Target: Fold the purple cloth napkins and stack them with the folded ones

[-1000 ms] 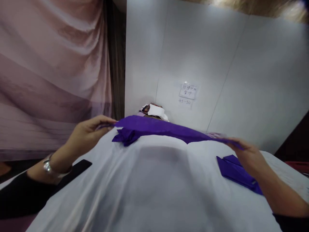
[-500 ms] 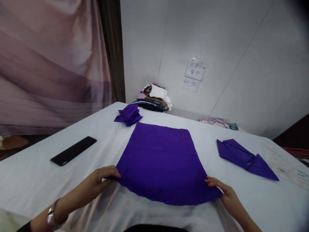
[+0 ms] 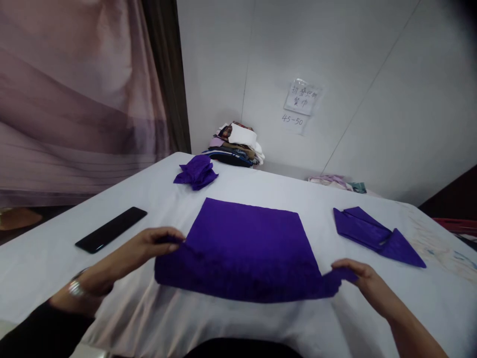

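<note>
A purple cloth napkin (image 3: pixel 249 243) lies spread before me, its far part flat on the white-covered table and its near edge raised and curling over. My left hand (image 3: pixel 158 241) pinches the near left corner between thumb and fingers. At the opposite side, my right hand (image 3: pixel 354 273) grips the near right corner, with a bit of cloth poking out past the fingers. The near edge hangs in a slack band between both hands.
A bunched purple napkin (image 3: pixel 196 172) sits at the back left, and a folded purple napkin (image 3: pixel 376 236) lies on the right. A black phone-like slab (image 3: pixel 112 229) rests at left. Piled clothes (image 3: pixel 236 144) stand by the wall, below a paper sign (image 3: pixel 302 97).
Both hands have lifted the near edge and moved it away from me, so it now folds over. The right hand has shifted slightly right. The view has tilted a little.
</note>
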Demonstrator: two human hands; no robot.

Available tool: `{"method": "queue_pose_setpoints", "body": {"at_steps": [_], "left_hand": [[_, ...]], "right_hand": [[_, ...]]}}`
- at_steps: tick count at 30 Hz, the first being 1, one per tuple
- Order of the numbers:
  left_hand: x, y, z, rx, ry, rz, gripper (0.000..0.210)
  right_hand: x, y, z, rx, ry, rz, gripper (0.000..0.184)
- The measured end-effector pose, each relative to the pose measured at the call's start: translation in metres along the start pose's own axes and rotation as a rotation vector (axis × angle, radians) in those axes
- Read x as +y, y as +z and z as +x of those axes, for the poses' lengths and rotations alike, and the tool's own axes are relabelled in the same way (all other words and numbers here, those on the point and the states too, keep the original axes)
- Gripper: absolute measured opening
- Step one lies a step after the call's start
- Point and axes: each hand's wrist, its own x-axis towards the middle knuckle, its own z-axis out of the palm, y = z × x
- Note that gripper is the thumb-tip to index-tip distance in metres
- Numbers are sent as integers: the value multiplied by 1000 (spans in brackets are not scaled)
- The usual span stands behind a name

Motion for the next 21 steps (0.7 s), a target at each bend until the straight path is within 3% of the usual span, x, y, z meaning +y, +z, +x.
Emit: {"method": "queue_pose_setpoints", "body": {"at_steps": [2, 5, 10, 14, 21], "left_hand": [[5, 6, 35, -9, -15, -177, 31], [2, 21, 88, 92, -84, -305, 37], [-15, 43, 150, 291, -130, -243, 36], [-28, 53, 172, 345, -143, -194, 31], [-41, 63, 182, 405, -183, -154, 40]], "right_hand": [[-3, 5, 33, 2, -6, 66, 30], [-3, 16, 86, -11, 25, 194, 32], [7, 33, 154, 206, 119, -63, 17], [20, 44, 180, 265, 123, -190, 15], [35, 44, 192, 335, 104, -408, 16]]}}
